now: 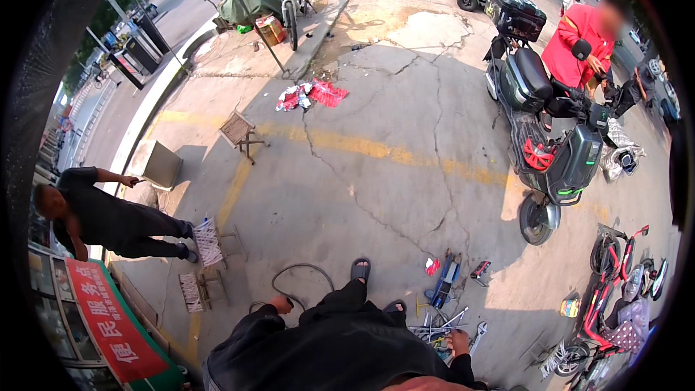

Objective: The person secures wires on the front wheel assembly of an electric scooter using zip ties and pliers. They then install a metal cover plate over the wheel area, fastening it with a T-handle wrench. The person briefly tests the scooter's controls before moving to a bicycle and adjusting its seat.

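My left hand (281,305) is low at my left side, fingers curled, with something small and dark at the fingertips. Beside it a black hose (302,266) loops over the pavement; whether the hand grips it I cannot make out. My right hand (457,342) reaches down at the right edge of a pile of metal wrenches and other hand tools (433,333). Its fingers are too small and partly hidden to read. Right of that hand lies a large adjustable wrench (478,333). A blue floor jack (445,281) stands just beyond the pile, with a yellow T-handled tool (420,305) near it.
A dark electric scooter (572,163) stands at the right, with a person in red (579,36) behind it. A red scooter (599,318) is lower right. At the left a person in black (108,210) stands near low woven stools (208,242). Another stool (237,129) stands farther off.
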### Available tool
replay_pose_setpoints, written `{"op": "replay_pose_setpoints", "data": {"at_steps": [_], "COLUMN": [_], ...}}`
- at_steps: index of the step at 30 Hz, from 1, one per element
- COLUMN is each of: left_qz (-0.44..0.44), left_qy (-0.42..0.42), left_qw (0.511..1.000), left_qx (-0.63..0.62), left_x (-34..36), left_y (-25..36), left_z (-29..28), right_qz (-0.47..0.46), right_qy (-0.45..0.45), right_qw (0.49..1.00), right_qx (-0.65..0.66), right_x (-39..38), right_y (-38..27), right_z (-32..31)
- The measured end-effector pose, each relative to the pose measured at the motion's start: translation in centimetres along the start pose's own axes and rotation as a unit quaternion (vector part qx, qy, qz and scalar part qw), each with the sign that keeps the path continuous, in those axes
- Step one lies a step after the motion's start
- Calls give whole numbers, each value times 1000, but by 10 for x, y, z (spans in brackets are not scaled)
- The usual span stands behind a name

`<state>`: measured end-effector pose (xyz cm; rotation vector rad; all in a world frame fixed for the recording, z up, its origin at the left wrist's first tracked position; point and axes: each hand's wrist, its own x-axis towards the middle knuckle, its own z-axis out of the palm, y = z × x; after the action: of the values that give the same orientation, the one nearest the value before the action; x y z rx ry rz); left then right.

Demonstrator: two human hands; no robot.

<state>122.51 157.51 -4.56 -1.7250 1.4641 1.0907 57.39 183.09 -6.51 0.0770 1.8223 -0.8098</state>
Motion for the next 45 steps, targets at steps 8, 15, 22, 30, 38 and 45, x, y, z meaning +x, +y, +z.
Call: {"op": "replay_pose_setpoints", "data": {"at_steps": [8, 15, 22, 30, 38, 45], "left_qz": [168, 256, 121, 39, -23, 101], "left_qy": [171, 206, 159, 43, -12, 227], "left_qw": [964, 943, 973, 971, 951, 936], "left_qx": [-114, -46, -113, -233, -310, -251], "left_x": [123, 156, 188, 216, 321, 476], "left_y": [107, 224, 225, 270, 323, 393], "left_z": [-186, -314, -336, -336, -484, -733], "right_qz": [-84, -282, 18, -220, -102, 50], "right_qy": [-62, -110, -61, -54, -32, -42], "right_qw": [977, 777, 988, 952, 941, 981], "right_qx": [-186, -552, -138, -207, -320, -184], "right_x": [21, 81, 227, 340, 394, 386], "right_y": [-60, -136, -388, -671, -749, -797], "right_z": [35, 46, 163, 319, 363, 374]}}
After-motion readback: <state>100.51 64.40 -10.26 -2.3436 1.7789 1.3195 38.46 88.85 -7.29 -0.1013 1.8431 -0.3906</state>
